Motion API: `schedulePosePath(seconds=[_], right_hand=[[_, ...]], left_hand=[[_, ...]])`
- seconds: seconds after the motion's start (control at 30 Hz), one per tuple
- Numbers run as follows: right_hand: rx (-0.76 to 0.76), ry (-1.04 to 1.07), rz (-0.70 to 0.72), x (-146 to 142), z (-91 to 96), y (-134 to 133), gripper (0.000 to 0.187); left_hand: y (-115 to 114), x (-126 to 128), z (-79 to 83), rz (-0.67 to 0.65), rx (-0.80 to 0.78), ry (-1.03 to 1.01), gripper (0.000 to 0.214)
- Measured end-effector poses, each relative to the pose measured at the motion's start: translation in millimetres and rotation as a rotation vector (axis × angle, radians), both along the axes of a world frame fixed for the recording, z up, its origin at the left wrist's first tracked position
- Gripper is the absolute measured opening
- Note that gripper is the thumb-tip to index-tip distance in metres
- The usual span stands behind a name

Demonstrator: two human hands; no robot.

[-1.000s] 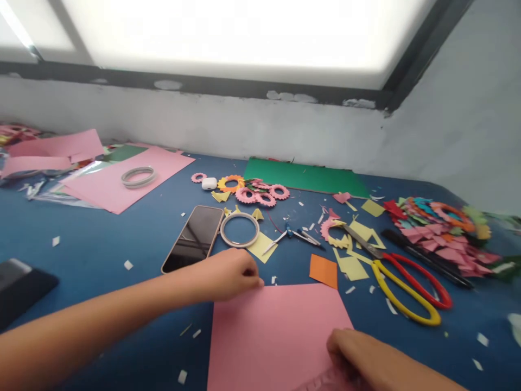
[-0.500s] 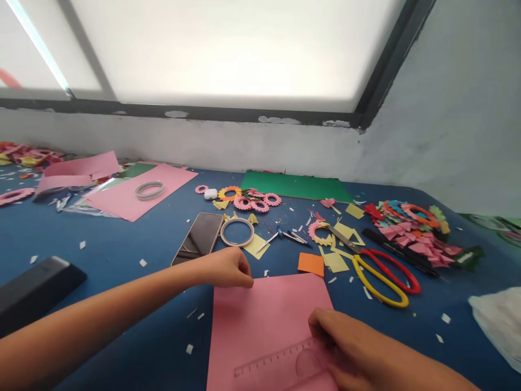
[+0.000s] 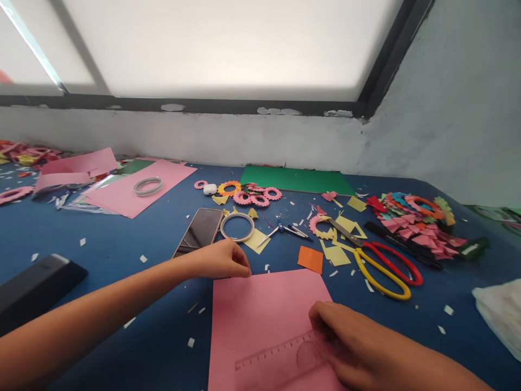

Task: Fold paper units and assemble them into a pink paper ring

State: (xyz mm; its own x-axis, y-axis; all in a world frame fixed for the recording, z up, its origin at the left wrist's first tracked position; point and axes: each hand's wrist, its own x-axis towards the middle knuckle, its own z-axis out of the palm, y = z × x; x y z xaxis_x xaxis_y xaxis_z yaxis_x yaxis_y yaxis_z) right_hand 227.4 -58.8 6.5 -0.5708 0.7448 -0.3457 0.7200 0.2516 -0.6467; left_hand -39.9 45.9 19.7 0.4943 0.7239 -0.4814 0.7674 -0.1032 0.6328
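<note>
A sheet of pink paper (image 3: 260,304) lies in front of me on the blue table. My left hand (image 3: 222,259) is closed at its far left corner, fingertips pinched at the paper's edge; whether the edge is between them is hard to see. My right hand (image 3: 345,336) grips the right end of a clear plastic ruler (image 3: 277,358) with a round cut-out, held slantwise over the lower part of the sheet. Just beyond the sheet are an orange paper square (image 3: 310,259), a blue compass (image 3: 280,227) and a tape roll (image 3: 237,227).
Scissors (image 3: 382,266) with red and yellow handles lie at right, near a black marker (image 3: 401,244) and a heap of paper cut-outs (image 3: 423,217). A phone (image 3: 199,232) sits beyond my left wrist. A black object (image 3: 40,293) is at left; green card (image 3: 297,180) lies by the wall.
The view has shifted slightly. My left hand stays at the paper's far left corner, and my right hand still holds the ruler over the sheet, almost unmoved.
</note>
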Motion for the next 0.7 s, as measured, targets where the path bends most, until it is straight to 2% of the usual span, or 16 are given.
schedulePosePath(seconds=[0.2, 0.47, 0.6, 0.7], right_hand=[[0.017, -0.015, -0.007, 0, -1.4, -1, 0.029], [0.088, -0.017, 0.026, 2, -5.8, -1, 0.033], [0.315, -0.029, 0.002, -3, -19.5, 13, 0.038], [0.512, -0.008, 0.001, -6, -31.2, 29, 0.026]], left_hand=[[-13, 10, 3.3, -0.021, 0.12, 0.064, 0.015], [-25, 8, 0.5, -0.02, 0.207, 0.065, 0.015], [-23, 2, -1.1, -0.022, 0.176, 0.035, 0.02], [-25, -2, -2.0, -0.035, 0.085, 0.017, 0.024]])
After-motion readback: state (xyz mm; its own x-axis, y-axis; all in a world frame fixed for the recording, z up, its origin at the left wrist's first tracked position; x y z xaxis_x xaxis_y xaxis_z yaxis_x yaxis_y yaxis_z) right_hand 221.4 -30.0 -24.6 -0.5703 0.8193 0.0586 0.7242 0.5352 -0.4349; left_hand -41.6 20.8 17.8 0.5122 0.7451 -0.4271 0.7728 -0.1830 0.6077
